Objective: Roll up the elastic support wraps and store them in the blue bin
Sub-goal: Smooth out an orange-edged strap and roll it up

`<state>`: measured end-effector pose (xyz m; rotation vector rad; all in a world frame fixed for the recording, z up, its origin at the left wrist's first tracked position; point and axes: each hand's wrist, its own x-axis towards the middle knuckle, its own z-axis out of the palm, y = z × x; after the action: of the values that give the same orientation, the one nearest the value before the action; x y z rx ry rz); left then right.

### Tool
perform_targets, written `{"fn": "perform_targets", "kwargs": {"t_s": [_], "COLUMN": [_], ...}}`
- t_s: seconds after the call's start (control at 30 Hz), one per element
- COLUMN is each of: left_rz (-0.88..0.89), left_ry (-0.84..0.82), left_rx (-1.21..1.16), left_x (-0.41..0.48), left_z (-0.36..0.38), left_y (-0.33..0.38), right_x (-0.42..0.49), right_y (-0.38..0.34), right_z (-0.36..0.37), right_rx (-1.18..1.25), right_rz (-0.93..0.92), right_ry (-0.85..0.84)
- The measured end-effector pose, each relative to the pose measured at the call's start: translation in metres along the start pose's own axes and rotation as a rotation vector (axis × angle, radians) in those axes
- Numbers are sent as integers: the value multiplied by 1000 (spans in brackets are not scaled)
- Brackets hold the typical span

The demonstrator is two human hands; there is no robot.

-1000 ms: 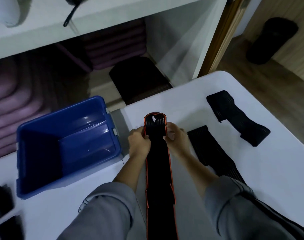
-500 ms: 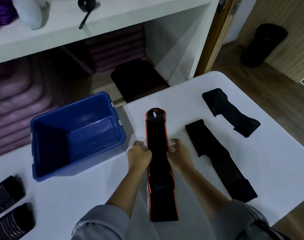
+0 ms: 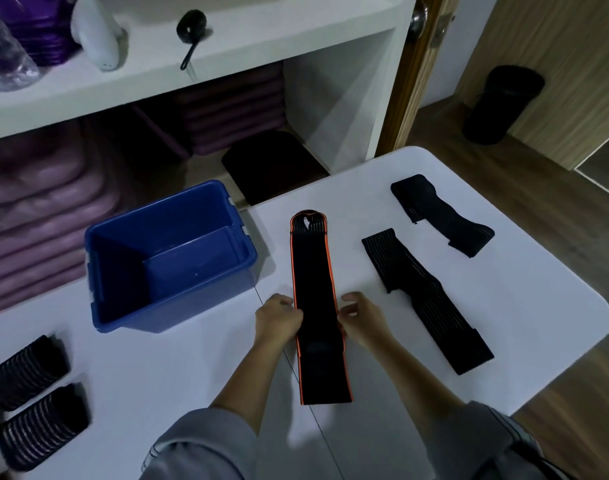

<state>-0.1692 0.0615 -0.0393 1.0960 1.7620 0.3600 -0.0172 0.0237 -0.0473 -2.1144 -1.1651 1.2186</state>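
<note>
A long black wrap with orange edges (image 3: 313, 271) lies flat and straight on the white table (image 3: 504, 323), its looped end pointing away from me. My left hand (image 3: 279, 318) pinches its left edge and my right hand (image 3: 363, 322) pinches its right edge, about two thirds of the way down. The blue bin (image 3: 168, 258) stands empty to the left of the wrap. Two more black wraps lie unrolled to the right: a long one (image 3: 424, 296) and a shorter one (image 3: 441, 213).
Two rolled black ribbed wraps (image 3: 29, 372) (image 3: 43, 427) sit at the table's left front. Behind the table is a white shelf (image 3: 227, 57) with a black scoop, a white bottle and purple items. The table's right edge is rounded, with wooden floor beyond.
Both hands slid down the orange-edged wrap from near its looped end towards me, laying it out flat. The camera view tilted up, showing more of the table and shelf.
</note>
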Motion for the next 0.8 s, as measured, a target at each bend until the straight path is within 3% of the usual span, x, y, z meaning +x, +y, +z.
{"fn": "perform_targets", "kwargs": {"t_s": [0.1,0.2,0.3,0.5,0.8], "left_rz": [20,3,-4,37,173], "left_ry": [35,-75,-83,-42,-20], "left_rx": [43,112,120,-41,-48], "left_x": [-12,-26,-34,-40,-52], "left_z": [-3,-2,0,-6,-1], "left_y": [-8,-18,-26,-33,-35], "right_x": [-13,-27,-34,-44,-47], "right_y": [5,9,13,24,28], "right_z": [0,3,5,4,4], "right_rx": [-20,-71,-37,2,-33], "right_rz": [2,29,58,29,-55], "right_ry": [9,-33,-51,-67,-83]}}
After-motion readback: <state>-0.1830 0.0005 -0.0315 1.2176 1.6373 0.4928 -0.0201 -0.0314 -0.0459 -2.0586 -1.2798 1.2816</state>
